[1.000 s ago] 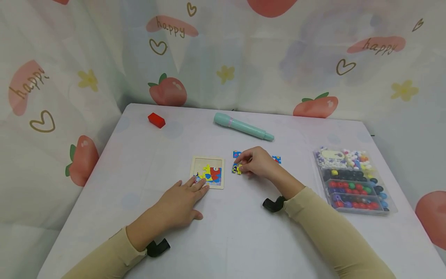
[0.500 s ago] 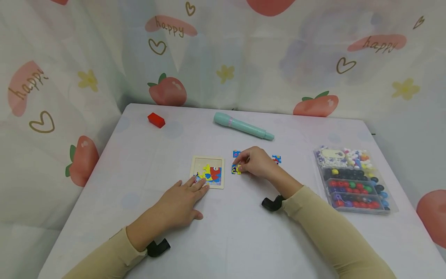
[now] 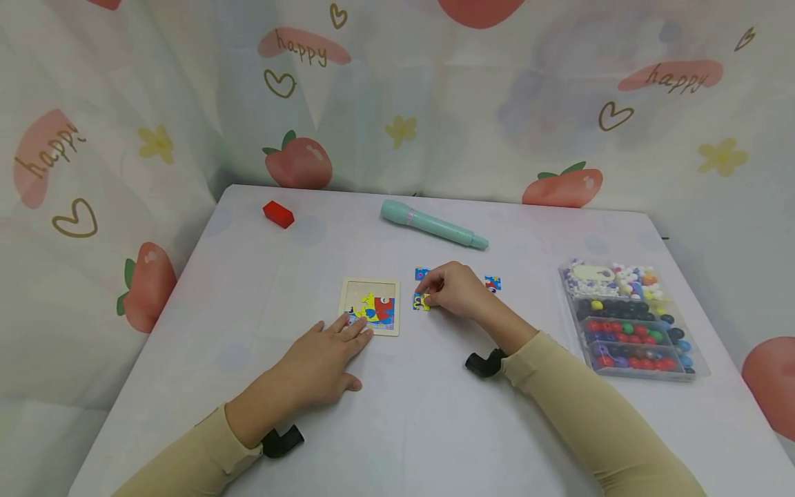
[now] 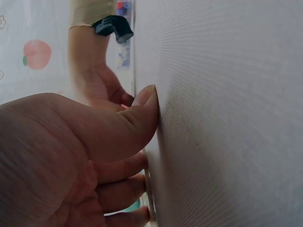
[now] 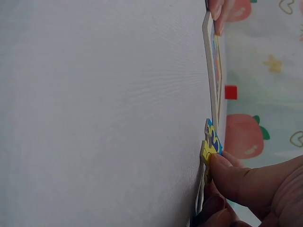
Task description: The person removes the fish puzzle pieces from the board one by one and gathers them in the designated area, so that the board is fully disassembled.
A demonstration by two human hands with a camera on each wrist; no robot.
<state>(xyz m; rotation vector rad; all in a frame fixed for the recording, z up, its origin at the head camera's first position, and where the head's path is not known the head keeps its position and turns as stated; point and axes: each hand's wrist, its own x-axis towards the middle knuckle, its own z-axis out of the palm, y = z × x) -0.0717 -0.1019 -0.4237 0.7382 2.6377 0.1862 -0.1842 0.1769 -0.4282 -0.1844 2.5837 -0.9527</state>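
My right hand (image 3: 458, 293) pinches a yellow and blue jigsaw piece (image 3: 419, 302) just right of a small wooden puzzle tray (image 3: 397, 307). In the right wrist view the thumb is on that piece's edge, and it sits at or just above the tabletop. The lower part of the tray holds joined pieces with a yellow, red and blue picture (image 3: 380, 310); its upper part shows bare wood. My left hand (image 3: 319, 362) lies with fingers extended, their tips resting on the tray's lower left corner. Two more blue pieces, one (image 3: 421, 273) behind the right hand and one (image 3: 493, 283) beyond its wrist, lie partly hidden.
A mint-green tube-shaped object with a narrow tip (image 3: 435, 226) lies toward the back. The red block (image 3: 278, 215) is at the back left. On the right lies a clear compartment box (image 3: 633, 376) of coloured beads. Patterned cloth (image 3: 459, 103) hangs behind the table.
My right hand has shifted very slightly left with the jigsaw piece, mostly in the first half second. The left hand and the tray have stayed in place.
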